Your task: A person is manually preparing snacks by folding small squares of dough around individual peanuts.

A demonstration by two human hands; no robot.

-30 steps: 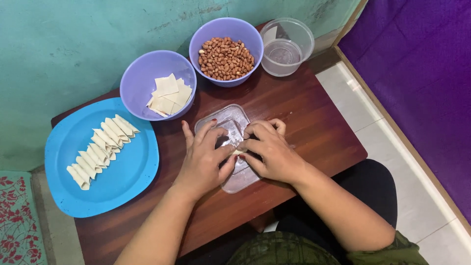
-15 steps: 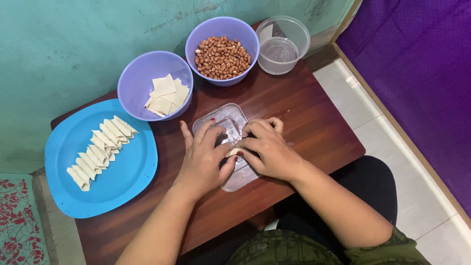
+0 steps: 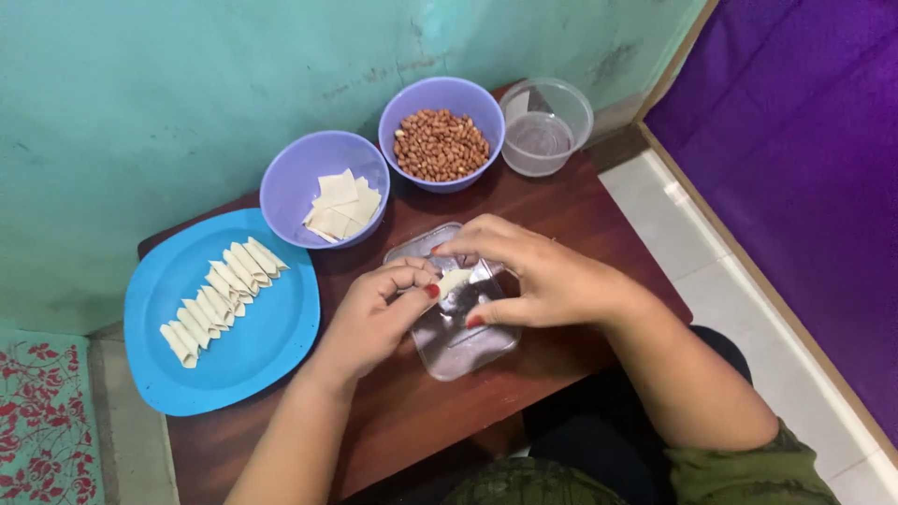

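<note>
Together, left hand [image 3: 379,313] and right hand [image 3: 533,276] pinch a pale dough piece [image 3: 453,281] above the clear lid [image 3: 458,341].

both forearms come up from the lower edge of the view and converge toward the middle. the left hand [image 3: 379,313] is curled into a loose fist, knuckles upward, its thumb tip with a red-painted nail pointing toward the other hand. the left forearm is bare and runs diagonally from the lower left. the right hand [image 3: 538,276] lies palm down, fingers [image 3: 468,241] bent and drawn together at the tips in a pinching grip, its thumb tucked underneath with a red nail showing. the fingertips of both hands meet closely, nearly touching. the right forearm is bare up to the elbow, where an olive-green sleeve begins, and it bends back toward the body.
</note>
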